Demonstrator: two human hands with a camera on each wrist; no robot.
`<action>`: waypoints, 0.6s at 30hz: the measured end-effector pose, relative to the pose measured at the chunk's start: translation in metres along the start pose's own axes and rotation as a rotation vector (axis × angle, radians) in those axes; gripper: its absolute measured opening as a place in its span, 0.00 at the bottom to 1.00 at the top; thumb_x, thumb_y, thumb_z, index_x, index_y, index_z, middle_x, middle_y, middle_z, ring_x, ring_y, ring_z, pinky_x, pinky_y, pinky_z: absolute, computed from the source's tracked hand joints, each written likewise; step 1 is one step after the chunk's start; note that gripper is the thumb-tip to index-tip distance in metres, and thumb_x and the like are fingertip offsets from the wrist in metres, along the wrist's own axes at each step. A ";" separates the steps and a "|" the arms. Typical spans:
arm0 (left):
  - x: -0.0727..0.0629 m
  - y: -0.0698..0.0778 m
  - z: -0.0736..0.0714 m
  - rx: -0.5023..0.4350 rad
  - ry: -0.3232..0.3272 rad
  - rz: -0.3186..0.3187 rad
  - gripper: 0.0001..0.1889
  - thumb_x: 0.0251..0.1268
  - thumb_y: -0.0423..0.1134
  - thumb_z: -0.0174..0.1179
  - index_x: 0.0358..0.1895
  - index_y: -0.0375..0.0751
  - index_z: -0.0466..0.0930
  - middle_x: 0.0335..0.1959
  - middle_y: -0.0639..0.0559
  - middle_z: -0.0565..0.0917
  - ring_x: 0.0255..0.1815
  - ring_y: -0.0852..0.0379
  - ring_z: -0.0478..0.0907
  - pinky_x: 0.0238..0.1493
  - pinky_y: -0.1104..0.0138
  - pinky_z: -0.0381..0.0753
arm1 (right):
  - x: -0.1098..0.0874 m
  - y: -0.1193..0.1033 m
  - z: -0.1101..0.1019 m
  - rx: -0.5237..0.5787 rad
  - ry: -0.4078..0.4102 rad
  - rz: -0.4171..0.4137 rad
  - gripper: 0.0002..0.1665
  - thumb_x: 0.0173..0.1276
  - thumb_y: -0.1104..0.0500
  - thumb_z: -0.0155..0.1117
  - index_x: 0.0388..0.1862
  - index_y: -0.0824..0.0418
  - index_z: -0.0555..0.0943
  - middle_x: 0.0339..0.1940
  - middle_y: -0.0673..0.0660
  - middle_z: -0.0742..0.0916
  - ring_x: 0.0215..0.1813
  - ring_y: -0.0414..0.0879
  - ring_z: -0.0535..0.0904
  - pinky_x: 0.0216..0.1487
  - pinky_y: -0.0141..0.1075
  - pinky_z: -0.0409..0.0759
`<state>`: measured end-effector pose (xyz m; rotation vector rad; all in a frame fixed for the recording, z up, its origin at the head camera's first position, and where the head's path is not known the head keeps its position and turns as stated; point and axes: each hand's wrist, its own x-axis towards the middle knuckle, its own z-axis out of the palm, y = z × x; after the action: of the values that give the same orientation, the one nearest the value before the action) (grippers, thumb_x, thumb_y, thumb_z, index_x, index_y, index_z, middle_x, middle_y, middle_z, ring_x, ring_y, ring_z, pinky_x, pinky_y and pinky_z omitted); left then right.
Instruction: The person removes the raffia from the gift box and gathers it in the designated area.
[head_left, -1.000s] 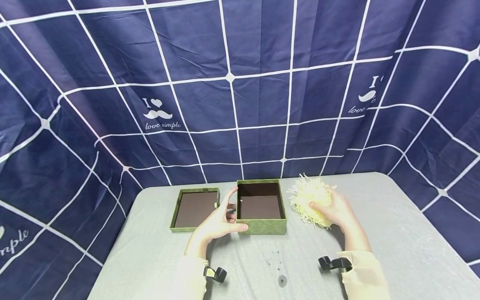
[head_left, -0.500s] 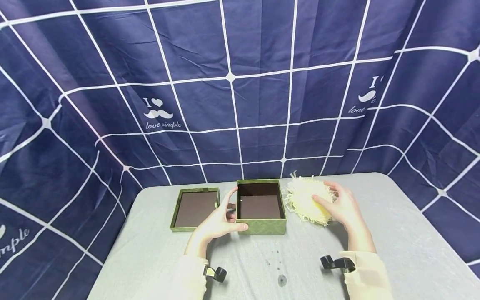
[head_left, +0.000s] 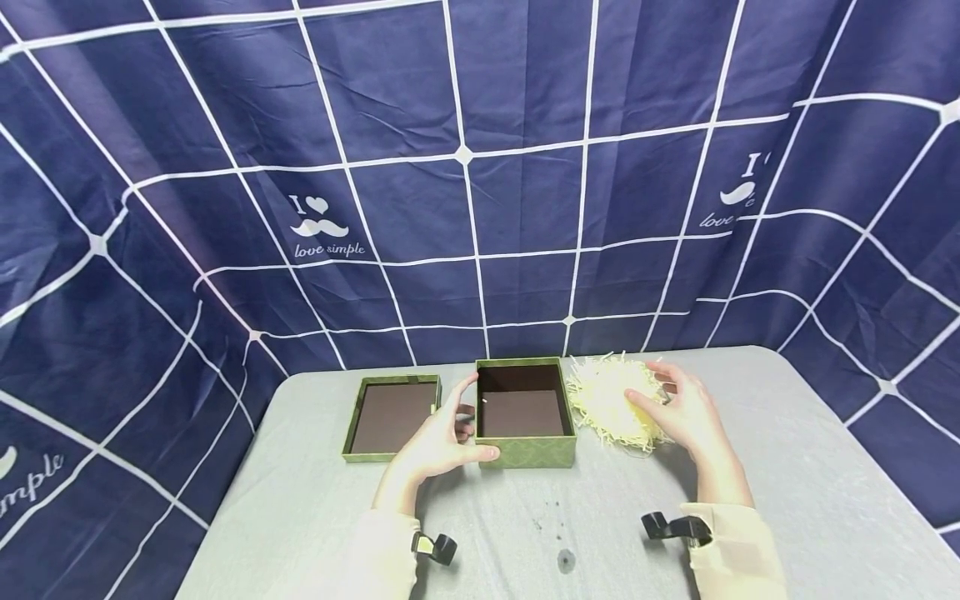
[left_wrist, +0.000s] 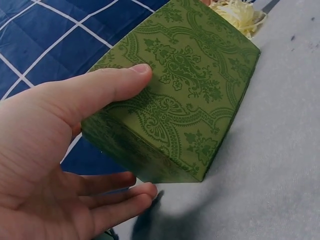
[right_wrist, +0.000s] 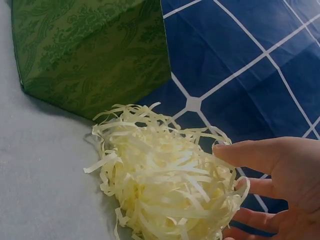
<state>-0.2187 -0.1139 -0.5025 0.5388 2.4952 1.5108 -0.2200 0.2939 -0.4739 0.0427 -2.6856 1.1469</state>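
Pale yellow shredded paper (head_left: 609, 400) is lying in a loose mound on the grey tablecloth (head_left: 787, 467), just beside the right wall of the open green box (head_left: 525, 410). The right hand (head_left: 684, 410) is cupping the far side of the mound, fingers spread and only lightly bent, touching the strands but not closing round them (the right wrist view shows the fingertips (right_wrist: 235, 152) at the pile's edge). The left hand (head_left: 438, 437) is bracing the box, thumb (left_wrist: 107, 85) along its near wall and fingers round the left corner. The box lid (head_left: 392, 417) is lying inside up to the left, close by. To gather the filler well, the person would likely be scooping from beneath with fingers closing together, so that strands do not trail, while the left hand is keeping the box from sliding.
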 end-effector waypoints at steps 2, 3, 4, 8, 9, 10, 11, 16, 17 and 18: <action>0.000 0.002 0.000 0.024 0.002 0.010 0.64 0.55 0.50 0.86 0.91 0.61 0.49 0.66 0.34 0.82 0.54 0.50 0.86 0.63 0.48 0.83 | 0.000 -0.001 -0.002 0.013 -0.009 -0.008 0.41 0.73 0.49 0.76 0.75 0.70 0.75 0.71 0.76 0.80 0.67 0.76 0.79 0.67 0.68 0.76; 0.000 0.003 -0.001 0.036 0.002 0.016 0.64 0.56 0.51 0.86 0.91 0.60 0.49 0.67 0.33 0.82 0.55 0.49 0.86 0.63 0.47 0.83 | 0.001 -0.003 -0.003 0.023 -0.013 -0.010 0.41 0.74 0.49 0.76 0.76 0.70 0.74 0.71 0.77 0.80 0.68 0.76 0.78 0.68 0.68 0.75; -0.001 0.005 -0.002 0.052 0.003 0.020 0.64 0.56 0.52 0.85 0.91 0.59 0.49 0.68 0.33 0.81 0.56 0.47 0.87 0.64 0.46 0.83 | 0.001 -0.004 -0.005 0.032 -0.017 -0.012 0.41 0.74 0.49 0.76 0.76 0.70 0.74 0.71 0.77 0.80 0.68 0.77 0.78 0.68 0.69 0.75; -0.005 0.015 -0.012 0.133 0.012 0.036 0.61 0.59 0.56 0.83 0.91 0.57 0.50 0.73 0.34 0.77 0.61 0.41 0.86 0.63 0.45 0.83 | 0.001 -0.015 -0.013 0.063 -0.029 -0.029 0.41 0.75 0.48 0.75 0.78 0.68 0.74 0.72 0.77 0.80 0.70 0.77 0.76 0.68 0.70 0.74; -0.007 0.018 -0.015 0.151 0.017 0.040 0.60 0.60 0.56 0.81 0.91 0.56 0.51 0.74 0.35 0.76 0.62 0.40 0.85 0.63 0.44 0.83 | 0.001 -0.018 -0.016 0.059 -0.028 -0.038 0.41 0.75 0.48 0.75 0.78 0.67 0.74 0.71 0.77 0.80 0.70 0.77 0.76 0.68 0.71 0.74; -0.007 0.021 -0.019 0.167 0.024 0.046 0.59 0.62 0.57 0.80 0.90 0.55 0.51 0.74 0.35 0.76 0.62 0.39 0.85 0.62 0.45 0.83 | 0.000 -0.022 -0.019 0.050 -0.026 -0.051 0.40 0.75 0.48 0.75 0.77 0.67 0.75 0.70 0.76 0.81 0.69 0.77 0.77 0.67 0.71 0.75; -0.008 0.023 -0.023 0.180 0.032 0.055 0.57 0.64 0.57 0.78 0.90 0.53 0.52 0.74 0.36 0.76 0.62 0.39 0.85 0.61 0.45 0.84 | 0.001 -0.026 -0.022 0.040 -0.028 -0.069 0.39 0.75 0.49 0.75 0.76 0.66 0.75 0.70 0.76 0.81 0.69 0.77 0.78 0.66 0.71 0.76; -0.010 0.030 -0.055 0.334 0.098 0.139 0.46 0.73 0.52 0.71 0.87 0.44 0.59 0.71 0.35 0.80 0.65 0.38 0.83 0.65 0.44 0.82 | 0.003 -0.040 -0.041 -0.110 -0.021 -0.236 0.35 0.71 0.53 0.78 0.71 0.65 0.79 0.63 0.74 0.84 0.56 0.71 0.84 0.53 0.64 0.84; -0.011 0.029 -0.063 0.389 0.112 0.167 0.44 0.74 0.51 0.70 0.86 0.41 0.61 0.71 0.35 0.81 0.66 0.38 0.83 0.67 0.44 0.81 | 0.004 -0.040 -0.045 -0.147 -0.023 -0.280 0.34 0.69 0.53 0.79 0.70 0.64 0.80 0.61 0.73 0.84 0.55 0.70 0.84 0.52 0.64 0.83; -0.012 0.028 -0.072 0.454 0.126 0.197 0.42 0.75 0.50 0.70 0.85 0.39 0.63 0.71 0.35 0.81 0.68 0.37 0.81 0.69 0.44 0.79 | 0.004 -0.040 -0.050 -0.188 -0.022 -0.327 0.34 0.67 0.54 0.81 0.68 0.63 0.81 0.59 0.72 0.85 0.54 0.68 0.84 0.51 0.64 0.83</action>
<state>-0.2251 -0.1656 -0.4445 0.7983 2.9770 1.0531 -0.2098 0.3022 -0.4113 0.4473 -2.6605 0.7977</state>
